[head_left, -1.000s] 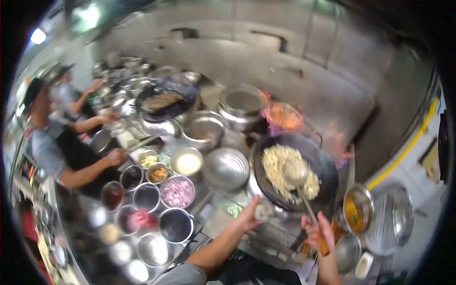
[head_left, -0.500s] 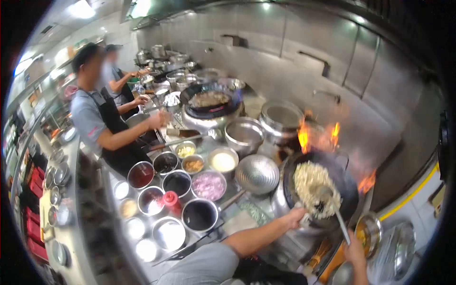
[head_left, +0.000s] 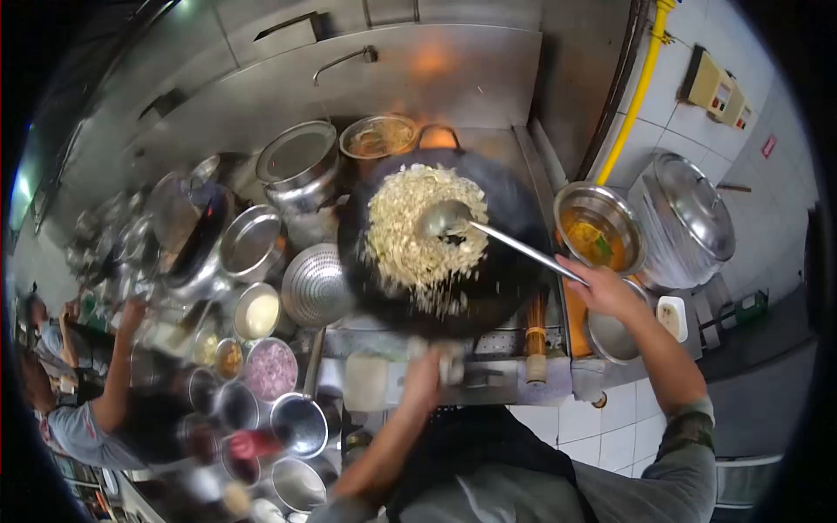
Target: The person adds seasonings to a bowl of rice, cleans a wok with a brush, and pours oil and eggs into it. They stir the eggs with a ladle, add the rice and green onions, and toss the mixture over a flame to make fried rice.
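Note:
A large black wok (head_left: 514,209) holds a heap of pale chopped food (head_left: 418,196), some of it blurred toward the near rim. My right hand (head_left: 602,288) is closed round the handle of a steel ladle (head_left: 445,220), whose bowl rests over the food. At the wok's near side, my left hand (head_left: 423,379) is closed on a light cloth (head_left: 449,362); motion blurs both, and the wok's near handle cannot be seen.
A perforated strainer (head_left: 316,283) and bowls of ingredients, one with chopped purple onion (head_left: 271,370), stand left. Right are a steel bowl of orange liquid (head_left: 602,228) and a lidded pot (head_left: 689,209). A bamboo brush (head_left: 536,349) lies in front. Co-workers (head_left: 96,427) stand far left.
The view has swung right, bringing the wok to the middle. The wok looks lifted and its food spread toward the near rim. Tall flames beside it have shrunk to a glow behind.

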Action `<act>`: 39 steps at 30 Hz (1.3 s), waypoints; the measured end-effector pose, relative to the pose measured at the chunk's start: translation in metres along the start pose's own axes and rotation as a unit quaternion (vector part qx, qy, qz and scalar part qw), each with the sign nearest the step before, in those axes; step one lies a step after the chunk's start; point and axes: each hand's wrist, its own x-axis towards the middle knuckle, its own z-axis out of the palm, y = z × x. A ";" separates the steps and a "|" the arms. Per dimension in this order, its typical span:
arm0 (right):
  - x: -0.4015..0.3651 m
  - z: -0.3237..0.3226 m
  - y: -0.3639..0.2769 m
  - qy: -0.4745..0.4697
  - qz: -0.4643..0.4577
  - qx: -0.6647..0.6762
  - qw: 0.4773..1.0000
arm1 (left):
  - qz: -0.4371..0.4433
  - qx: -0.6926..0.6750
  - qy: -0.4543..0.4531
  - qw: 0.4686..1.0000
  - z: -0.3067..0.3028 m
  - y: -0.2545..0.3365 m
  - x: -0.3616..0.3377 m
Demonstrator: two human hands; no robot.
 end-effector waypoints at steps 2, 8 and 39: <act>-0.013 -0.024 0.014 0.017 -0.011 0.004 1.000 | -0.012 0.001 0.027 1.000 0.041 0.064 -0.076; -0.012 -0.070 -0.015 -0.207 0.129 0.095 0.965 | -0.062 -0.089 -0.005 0.994 0.067 0.121 0.006; 0.020 -0.039 0.020 -0.062 -0.122 -0.002 0.991 | -0.082 -0.066 -0.021 0.994 0.051 0.111 -0.012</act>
